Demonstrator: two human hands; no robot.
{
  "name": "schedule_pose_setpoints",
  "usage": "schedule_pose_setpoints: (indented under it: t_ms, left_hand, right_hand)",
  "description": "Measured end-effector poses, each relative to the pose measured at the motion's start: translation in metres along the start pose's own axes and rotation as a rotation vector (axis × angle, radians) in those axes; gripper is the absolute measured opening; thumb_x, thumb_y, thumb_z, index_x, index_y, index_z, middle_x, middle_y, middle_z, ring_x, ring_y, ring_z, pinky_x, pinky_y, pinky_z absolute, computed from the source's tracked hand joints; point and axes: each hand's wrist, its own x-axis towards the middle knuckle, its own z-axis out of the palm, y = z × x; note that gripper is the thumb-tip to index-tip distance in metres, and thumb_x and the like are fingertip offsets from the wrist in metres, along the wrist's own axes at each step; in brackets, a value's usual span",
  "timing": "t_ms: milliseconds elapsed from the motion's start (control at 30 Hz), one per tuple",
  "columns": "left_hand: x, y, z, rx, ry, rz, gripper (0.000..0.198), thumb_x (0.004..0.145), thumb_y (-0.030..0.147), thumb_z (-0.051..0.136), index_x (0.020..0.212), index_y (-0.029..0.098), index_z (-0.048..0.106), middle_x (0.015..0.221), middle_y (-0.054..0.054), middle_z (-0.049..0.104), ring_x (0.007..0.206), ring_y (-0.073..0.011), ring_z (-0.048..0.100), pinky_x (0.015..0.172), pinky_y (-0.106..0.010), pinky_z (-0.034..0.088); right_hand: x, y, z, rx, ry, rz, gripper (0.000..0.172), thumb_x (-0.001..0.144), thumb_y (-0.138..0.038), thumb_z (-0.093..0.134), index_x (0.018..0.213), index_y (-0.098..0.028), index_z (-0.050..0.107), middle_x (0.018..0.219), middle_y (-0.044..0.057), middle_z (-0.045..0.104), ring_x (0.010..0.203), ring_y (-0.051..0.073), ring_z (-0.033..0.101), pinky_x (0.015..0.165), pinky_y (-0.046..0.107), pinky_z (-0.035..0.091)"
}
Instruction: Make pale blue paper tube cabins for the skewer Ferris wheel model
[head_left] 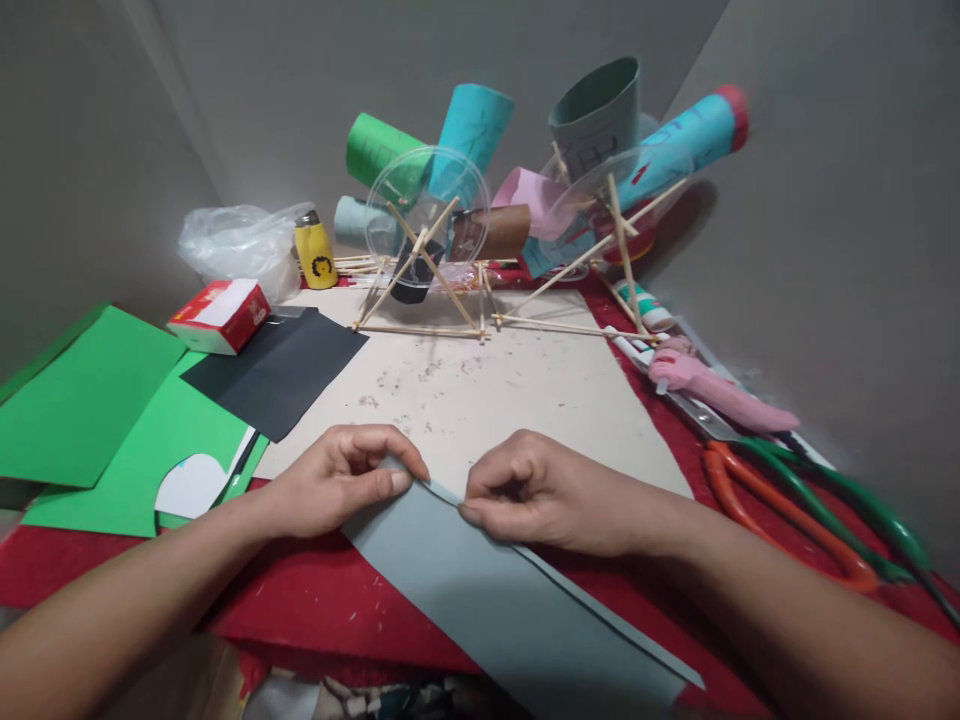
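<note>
Red cloth: beneath and around the fingers of left hand and right hand.
Pale board: flat, just beyond the fingertips, dark specks on it.
Stick-and-tube wheels: left wheel and right wheel, well beyond the fingers.
Grey-blue sheet: far edge in both sets of fingertips; remainder stretches from them bodyward, between the forearms.
Green sheets: overlapping, left of the left fingers.
Black sheet: beyond the left fingers, leftward.
Right grip: thumb and index pinching the sheet's edge, others curled.
Left grip: thumb and index pinching the same edge, near the right fingertips.
Red box: past the left fingers, touching the black sheet.
Folded strip: narrow, along the sheet's edge, running bodyward and rightward from the right fingertips.
</note>
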Motion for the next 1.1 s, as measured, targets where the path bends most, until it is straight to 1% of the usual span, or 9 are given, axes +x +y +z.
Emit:
schedule_pose_setpoints:
  t_ms: [133, 233, 333, 467, 567, 667, 867, 1000, 1100]
  left_hand:
    - [0.000, 0.001, 0.000, -0.011, 0.015, 0.057, 0.022, 0.084, 0.033, 0.065, 0.078, 0.012, 0.063, 0.068, -0.001, 0.056, 0.060, -0.0077, 0.045, 0.056, -0.018, 0.036]
    - [-0.002, 0.003, 0.001, -0.058, -0.007, 0.002, 0.021, 0.085, 0.034, 0.064, 0.091, 0.014, 0.060, 0.067, 0.001, 0.056, 0.056, -0.0067, 0.045, 0.052, -0.017, 0.035]
    - [-0.004, 0.006, 0.002, -0.122, -0.041, -0.072, 0.031, 0.085, 0.034, 0.065, 0.107, 0.017, 0.053, 0.070, 0.002, 0.057, 0.053, -0.0065, 0.047, 0.050, -0.016, 0.037]
    - [-0.004, 0.007, 0.005, -0.132, -0.053, -0.071, 0.027, 0.086, 0.036, 0.063, 0.099, 0.015, 0.053, 0.072, 0.000, 0.059, 0.057, -0.0079, 0.050, 0.054, -0.019, 0.041]
    - [-0.004, 0.006, 0.009, -0.068, -0.033, -0.028, 0.022, 0.088, 0.034, 0.060, 0.096, 0.015, 0.054, 0.071, 0.000, 0.057, 0.058, -0.0078, 0.048, 0.055, -0.018, 0.039]
    - [-0.007, 0.005, 0.013, 0.064, 0.006, 0.054, 0.018, 0.090, 0.032, 0.058, 0.095, 0.015, 0.056, 0.070, 0.001, 0.054, 0.058, -0.0072, 0.044, 0.052, -0.017, 0.035]
    - [-0.010, 0.008, 0.018, 0.288, 0.035, 0.225, 0.014, 0.091, 0.026, 0.054, 0.094, 0.014, 0.061, 0.080, -0.004, 0.060, 0.067, -0.0101, 0.051, 0.059, -0.019, 0.041]
    - [-0.010, 0.009, 0.019, 0.311, 0.016, 0.238, 0.012, 0.092, 0.023, 0.053, 0.094, 0.014, 0.061, 0.079, -0.002, 0.060, 0.067, -0.0095, 0.051, 0.059, -0.018, 0.040]
    - [-0.009, 0.008, 0.020, 0.316, 0.004, 0.232, 0.011, 0.092, 0.022, 0.052, 0.094, 0.014, 0.060, 0.080, -0.002, 0.060, 0.069, -0.0096, 0.052, 0.061, -0.018, 0.041]
  right_hand:
    - [-0.001, -0.001, 0.001, -0.060, 0.021, -0.041, 0.034, 0.086, -0.027, 0.053, 0.055, -0.016, 0.043, 0.054, -0.006, 0.031, 0.052, 0.007, 0.027, 0.047, 0.021, 0.023]
    - [-0.001, -0.003, 0.001, -0.078, 0.016, -0.058, 0.034, 0.087, -0.028, 0.053, 0.055, -0.016, 0.044, 0.054, -0.006, 0.033, 0.052, 0.006, 0.028, 0.047, 0.021, 0.024]
    - [-0.001, -0.004, 0.000, -0.017, 0.021, -0.031, 0.036, 0.086, -0.034, 0.056, 0.057, -0.015, 0.048, 0.054, -0.006, 0.036, 0.051, 0.006, 0.030, 0.047, 0.021, 0.025]
    - [0.001, -0.001, -0.001, 0.208, -0.019, 0.038, 0.046, 0.085, -0.052, 0.057, 0.059, -0.016, 0.047, 0.051, -0.006, 0.041, 0.046, 0.006, 0.035, 0.045, 0.020, 0.029]
    - [0.005, 0.002, 0.000, 0.303, -0.035, 0.055, 0.051, 0.083, -0.060, 0.055, 0.059, -0.017, 0.046, 0.049, -0.006, 0.043, 0.043, 0.006, 0.038, 0.044, 0.020, 0.033]
    - [0.008, 0.004, 0.002, 0.335, -0.051, 0.074, 0.050, 0.080, -0.061, 0.059, 0.061, -0.017, 0.048, 0.049, -0.008, 0.042, 0.042, 0.005, 0.037, 0.042, 0.018, 0.033]
    - [0.008, 0.002, 0.003, 0.339, -0.087, 0.121, 0.045, 0.079, -0.058, 0.064, 0.066, -0.016, 0.051, 0.050, -0.008, 0.044, 0.042, 0.005, 0.038, 0.041, 0.017, 0.032]
    - [0.006, -0.003, 0.004, 0.293, -0.091, 0.126, 0.043, 0.082, -0.054, 0.062, 0.065, -0.016, 0.050, 0.052, -0.006, 0.048, 0.044, 0.005, 0.040, 0.044, 0.018, 0.033]
    - [0.006, -0.004, 0.006, 0.238, -0.087, 0.079, 0.043, 0.084, -0.051, 0.059, 0.062, -0.016, 0.049, 0.052, -0.006, 0.045, 0.046, 0.006, 0.037, 0.045, 0.019, 0.030]
